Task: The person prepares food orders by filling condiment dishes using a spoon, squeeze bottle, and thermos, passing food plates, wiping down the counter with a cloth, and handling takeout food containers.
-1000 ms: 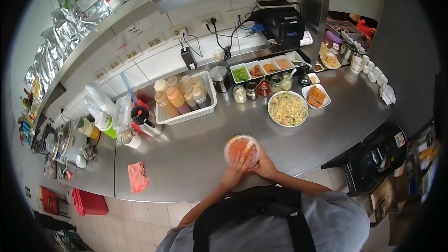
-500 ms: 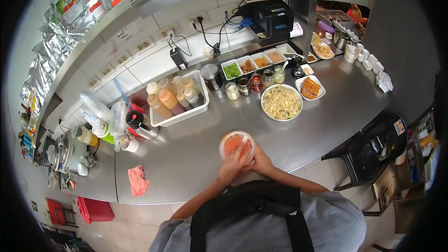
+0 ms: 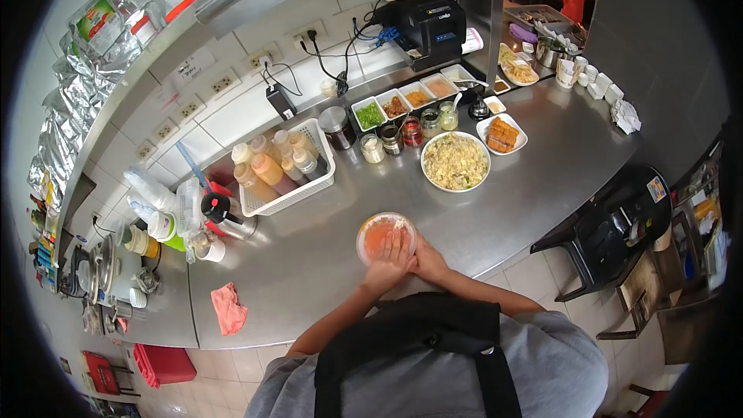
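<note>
A round clear container [image 3: 375,237] with something orange inside is at the counter's front edge, below the bowl of fried rice [image 3: 455,162]. My left hand [image 3: 391,263] lies over the container's top with its fingers stretched out. Against the container's right side is my right hand [image 3: 428,257], its fingers partly hidden behind the container and my left hand; it seems to steady the rim. A white patch shows on the container's top near my left fingertips. To the upper right of the rice is a square plate of fried pieces [image 3: 502,135].
A white basket of squeeze bottles [image 3: 291,199] stands left of several jars [image 3: 412,131] and topping trays [image 3: 393,105]. A pink cloth [image 3: 228,309] lies at the front left. Further left is a thermos [image 3: 224,211]. A black chair [image 3: 596,224] stands off the right edge.
The view has shifted, moving the counter items left in the picture. My left fingers have slid slightly over the container's top, and the white strip seen there earlier shows less.
</note>
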`<state>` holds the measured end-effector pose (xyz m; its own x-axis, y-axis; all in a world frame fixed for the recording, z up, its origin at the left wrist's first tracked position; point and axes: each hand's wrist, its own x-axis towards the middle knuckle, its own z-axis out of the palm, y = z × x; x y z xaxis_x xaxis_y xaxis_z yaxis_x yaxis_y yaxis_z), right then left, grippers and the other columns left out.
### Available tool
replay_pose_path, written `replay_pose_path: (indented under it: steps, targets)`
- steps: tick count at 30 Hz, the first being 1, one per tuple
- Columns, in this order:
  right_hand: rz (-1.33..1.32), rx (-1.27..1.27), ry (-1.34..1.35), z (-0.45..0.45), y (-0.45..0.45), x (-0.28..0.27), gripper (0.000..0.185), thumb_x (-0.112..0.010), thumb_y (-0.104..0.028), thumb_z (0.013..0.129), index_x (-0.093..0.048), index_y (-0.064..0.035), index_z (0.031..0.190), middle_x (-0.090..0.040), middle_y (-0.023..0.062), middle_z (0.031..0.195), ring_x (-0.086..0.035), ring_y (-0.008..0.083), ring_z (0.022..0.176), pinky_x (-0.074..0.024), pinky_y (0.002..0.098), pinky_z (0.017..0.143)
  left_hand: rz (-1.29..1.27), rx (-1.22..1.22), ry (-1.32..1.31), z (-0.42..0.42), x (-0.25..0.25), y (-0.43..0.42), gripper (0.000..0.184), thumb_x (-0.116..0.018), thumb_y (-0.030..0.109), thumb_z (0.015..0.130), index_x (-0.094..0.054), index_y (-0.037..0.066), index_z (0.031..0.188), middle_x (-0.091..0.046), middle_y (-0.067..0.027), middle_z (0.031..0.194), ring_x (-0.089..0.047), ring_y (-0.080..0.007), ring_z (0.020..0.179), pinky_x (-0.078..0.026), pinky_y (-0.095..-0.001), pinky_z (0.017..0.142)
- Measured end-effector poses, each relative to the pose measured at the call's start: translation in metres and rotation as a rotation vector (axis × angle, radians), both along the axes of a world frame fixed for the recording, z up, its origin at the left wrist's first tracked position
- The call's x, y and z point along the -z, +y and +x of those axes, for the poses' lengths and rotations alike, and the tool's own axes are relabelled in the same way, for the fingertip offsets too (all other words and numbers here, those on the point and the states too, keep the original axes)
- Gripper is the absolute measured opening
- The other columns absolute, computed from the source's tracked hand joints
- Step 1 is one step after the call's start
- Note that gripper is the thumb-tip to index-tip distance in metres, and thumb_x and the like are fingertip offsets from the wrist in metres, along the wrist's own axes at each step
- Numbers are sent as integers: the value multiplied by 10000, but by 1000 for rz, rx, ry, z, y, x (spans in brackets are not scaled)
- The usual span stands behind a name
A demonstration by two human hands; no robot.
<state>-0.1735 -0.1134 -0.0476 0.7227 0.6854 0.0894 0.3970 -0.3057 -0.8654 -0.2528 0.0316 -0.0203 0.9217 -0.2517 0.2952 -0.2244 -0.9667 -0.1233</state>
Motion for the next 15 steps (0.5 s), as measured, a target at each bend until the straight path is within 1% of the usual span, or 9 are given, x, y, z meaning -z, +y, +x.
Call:
replay_pose_path:
  steps: [1, 3, 4, 7, 8, 10, 12, 14, 15]
  targets:
    - [-46, 15, -35, -1, 1, 7, 917, -736, -294, 752, -238, -27, 1474, -421, 234, 1417, -455, 400, 1273, -409, 415, 1036, -2, -1, 5, 1, 3, -1, 648, -527, 411, 945, -427, -55, 1384, -451, -311, 1377, -462, -434, 1274, -374, -478, 1070]
    - [-35, 15, -39, 3, 4, 15, 912, -731, -288, 757, -233, -26, 1475, -421, 241, 1413, -464, 410, 1257, -418, 424, 1023, -31, -60, -33, 2, 9, -5, 635, -533, 405, 943, -441, -51, 1375, -473, -289, 1365, -472, -410, 1269, -378, -464, 1070]
    - [-26, 12, -44, 2, 3, 13, 907, -726, -281, 762, -228, -26, 1476, -421, 248, 1409, -473, 421, 1242, -427, 434, 1010, -42, -71, -19, 1, 7, -7, 635, -533, 405, 943, -441, -51, 1375, -473, -289, 1365, -472, -410, 1269, -378, -464, 1070]
    - [-65, -1, -31, 0, 1, -5, 903, -718, -267, 771, -209, -31, 1478, -446, 256, 1384, -491, 434, 1215, -441, 448, 989, 16, -48, -133, -3, 4, -7, 623, -540, 399, 939, -458, -52, 1360, -490, -259, 1360, -468, -379, 1281, -368, -447, 1084]
    - [-80, -24, -12, -2, 0, -7, 903, -718, -267, 771, -209, -31, 1478, -446, 256, 1384, -491, 434, 1215, -441, 448, 989, -57, -40, -138, -3, -3, -9, 603, -559, 378, 935, -472, -57, 1344, -496, -262, 1352, -490, -366, 1268, -384, -443, 1073]
    - [-106, -12, 26, -1, 0, -12, 894, -711, -250, 780, -197, -35, 1479, -482, 256, 1352, -508, 439, 1193, -447, 450, 980, -167, -56, -189, -3, -6, -12, 555, -636, 340, 887, -526, -32, 1283, -556, -231, 1298, -564, -329, 1194, -444, -414, 1025]
    - [-100, -16, 62, -1, -2, -11, 911, -725, -261, 773, -192, -50, 1481, -483, 265, 1348, -495, 443, 1209, -439, 450, 991, -205, -79, -195, -2, -8, -16, 556, -645, 342, 880, -533, -31, 1277, -566, -218, 1291, -570, -328, 1186, -446, -420, 1023]
    - [16, -59, -47, 4, -4, -4, 868, -714, -217, 794, -213, -75, 1488, -558, 198, 1272, -589, 364, 1093, -493, 411, 916, -234, -89, -208, -6, -11, -18, 557, -654, 343, 873, -539, -30, 1270, -576, -204, 1283, -576, -327, 1179, -448, -425, 1021]
    - [21, -56, -55, 10, -8, -4, 868, -714, -217, 794, -213, -75, 1488, -558, 198, 1272, -589, 364, 1093, -493, 411, 916, -366, -65, -122, -8, -18, -16, 550, -633, 343, 891, -530, -18, 1293, -542, -218, 1321, -552, -342, 1205, -434, -433, 1031]
